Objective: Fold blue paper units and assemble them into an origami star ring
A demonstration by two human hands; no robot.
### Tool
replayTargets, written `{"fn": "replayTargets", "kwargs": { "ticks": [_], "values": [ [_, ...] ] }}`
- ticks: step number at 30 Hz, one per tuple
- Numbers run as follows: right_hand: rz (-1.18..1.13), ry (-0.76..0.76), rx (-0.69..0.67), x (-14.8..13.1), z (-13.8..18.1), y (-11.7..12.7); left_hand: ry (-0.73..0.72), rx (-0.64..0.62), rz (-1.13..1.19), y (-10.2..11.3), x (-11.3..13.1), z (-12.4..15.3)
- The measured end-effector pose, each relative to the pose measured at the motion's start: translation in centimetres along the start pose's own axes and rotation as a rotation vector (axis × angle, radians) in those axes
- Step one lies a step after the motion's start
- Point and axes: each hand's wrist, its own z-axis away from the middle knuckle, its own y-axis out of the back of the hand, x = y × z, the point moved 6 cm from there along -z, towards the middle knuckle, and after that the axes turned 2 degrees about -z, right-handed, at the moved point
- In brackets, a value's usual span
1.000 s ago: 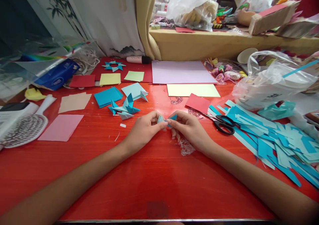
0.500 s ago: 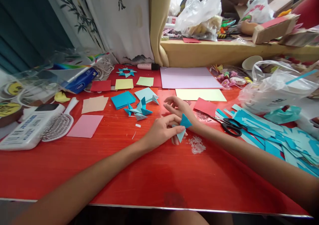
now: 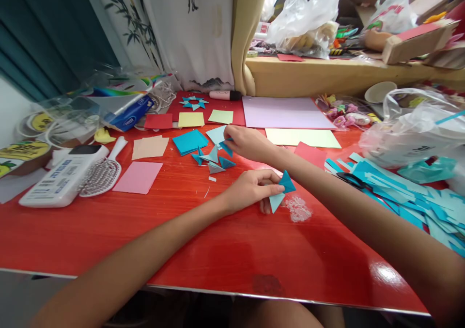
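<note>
My left hand (image 3: 252,188) pinches a folded paper piece (image 3: 287,182) between thumb and fingers, with a bright blue point on top and a pale blue one below. Farther off, my right hand (image 3: 247,143) has its fingers closed on a small blue folded paper piece (image 3: 225,148), partly hidden by the fingers. Just left of it lies a loose pile of blue and pale blue folded pieces (image 3: 211,156). Behind the pile are a stack of blue paper squares (image 3: 190,142) and pale blue squares (image 3: 215,133), the latter partly covered by my right hand.
A finished blue paper ring (image 3: 194,103) lies on red paper at the back. Scissors (image 3: 352,179) and blue paper strips (image 3: 403,187) are at the right under my forearm. A hairbrush (image 3: 101,175) and pink squares (image 3: 138,177) lie left. White scraps (image 3: 298,208) sit beside my left hand.
My right hand has moved away from my left, forward and leftward to the folded pieces, and closed on one. My left hand still holds its piece. The view has shifted slightly.
</note>
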Motion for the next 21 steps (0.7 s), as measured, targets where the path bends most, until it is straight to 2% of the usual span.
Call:
{"fn": "replayTargets", "kwargs": {
  "ticks": [2, 4, 7, 9, 12, 14, 18, 21],
  "values": [
    [-0.087, -0.067, 0.072, 0.9, 0.9, 1.1, 0.005, -0.007, 0.006, 0.0, 0.0, 0.0],
    [-0.123, -0.101, 0.085, 1.9, 1.8, 1.8, 0.014, -0.005, 0.013, -0.1, -0.1, 0.0],
    [-0.113, -0.135, -0.032, 3.4, 2.5, 2.0, 0.024, 0.012, 0.018, 0.0, 0.0, 0.1],
    [-0.2, -0.165, -0.116, 4.2, 2.6, 1.7, 0.021, 0.019, 0.009, 0.0, 0.2, 0.1],
    [-0.349, -0.211, -0.024, 5.0, 2.0, 1.8, 0.012, 0.007, -0.01, 0.0, 0.2, 0.1],
    [-0.364, -0.212, 0.03, 5.0, 1.2, 1.3, 0.01, 0.003, -0.019, 0.1, 0.1, 0.1],
    [-0.238, -0.161, -0.032, 4.2, -0.5, -0.8, 0.009, -0.001, -0.014, 0.2, -0.1, 0.0],
    [-0.241, -0.202, -0.001, 4.0, -0.7, -0.8, 0.009, -0.007, -0.02, 0.2, -0.1, 0.1]
  ]
}}
